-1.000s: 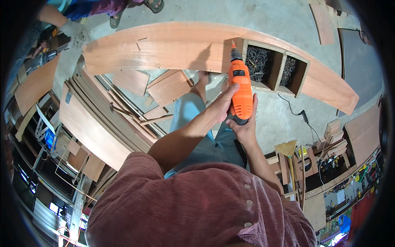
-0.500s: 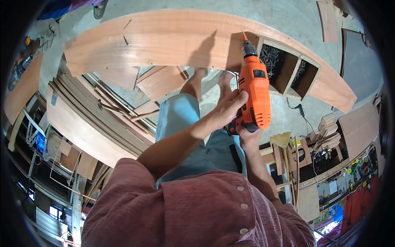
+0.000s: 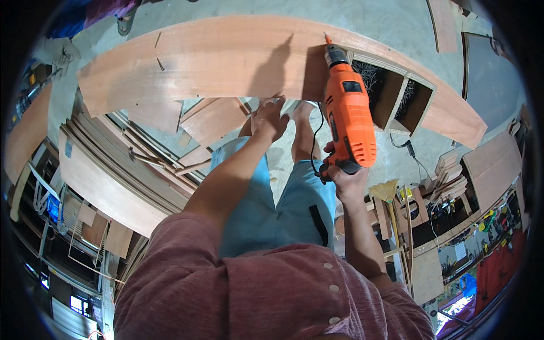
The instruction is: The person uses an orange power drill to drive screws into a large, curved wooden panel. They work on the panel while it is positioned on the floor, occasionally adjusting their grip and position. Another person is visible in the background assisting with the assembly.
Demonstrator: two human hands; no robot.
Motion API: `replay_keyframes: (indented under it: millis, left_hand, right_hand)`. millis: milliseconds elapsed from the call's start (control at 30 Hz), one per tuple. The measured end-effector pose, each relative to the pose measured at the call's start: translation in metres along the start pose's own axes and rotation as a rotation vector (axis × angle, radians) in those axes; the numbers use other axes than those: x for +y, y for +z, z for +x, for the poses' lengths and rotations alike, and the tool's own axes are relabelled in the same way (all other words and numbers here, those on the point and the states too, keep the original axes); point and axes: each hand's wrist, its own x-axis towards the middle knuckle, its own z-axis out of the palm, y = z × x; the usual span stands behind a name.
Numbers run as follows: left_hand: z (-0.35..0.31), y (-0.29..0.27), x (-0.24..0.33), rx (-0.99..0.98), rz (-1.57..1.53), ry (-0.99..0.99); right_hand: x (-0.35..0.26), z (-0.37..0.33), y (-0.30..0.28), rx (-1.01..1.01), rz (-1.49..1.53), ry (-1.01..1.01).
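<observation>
My right hand (image 3: 349,180) grips the handle of an orange power drill (image 3: 352,113). The drill points away from me, its orange-tipped bit above the far part of a long curved wooden board (image 3: 226,56). My left hand (image 3: 269,118) is empty, its fingers apart, at the board's near edge; I cannot tell whether it touches. Right of the drill's front, a two-compartment wooden box (image 3: 403,102) full of many screws or nails sits on the board, partly hidden by the drill. Two thin screws or nails (image 3: 161,64) stand or lie toward the board's left.
Stacked curved wooden strips (image 3: 113,175) lie at the left, with loose plywood pieces (image 3: 212,120) below the board. A black plug and cord (image 3: 411,148) hang below the box. At the right are a broom (image 3: 385,191), small wood blocks (image 3: 450,175) and a grey panel (image 3: 493,79).
My left hand has come off the drill and moved forward and left to the board's near edge, its fingers opening. The drill stays in my right hand, its tip shifted slightly left.
</observation>
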Motion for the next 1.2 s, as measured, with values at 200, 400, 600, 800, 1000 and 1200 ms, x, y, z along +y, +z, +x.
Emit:
replay_keyframes:
  millis: [200,400,600,800,1000,1200]
  left_hand:
    - [0.018,-0.06,0.052,0.198,-0.563,0.028]
    - [0.065,-0.06,0.035,0.03,-0.712,0.093]
    - [0.08,-0.037,0.012,0.059,-0.914,0.15]
    - [0.08,-0.044,0.02,0.048,-0.974,0.169]
    - [0.074,-0.05,0.02,0.024,-0.961,0.145]
    - [0.071,-0.053,0.024,0.022,-0.98,0.125]
  right_hand:
    - [0.031,0.033,0.014,0.056,-0.068,-0.09]
    - [0.02,0.057,0.04,-0.037,-0.113,-0.078]
    - [0.013,0.066,0.056,-0.04,-0.218,-0.188]
    - [0.017,0.071,0.056,-0.019,-0.255,-0.172]
    - [0.013,0.072,0.057,-0.038,-0.261,-0.142]
    - [0.017,0.072,0.059,-0.033,-0.241,-0.117]
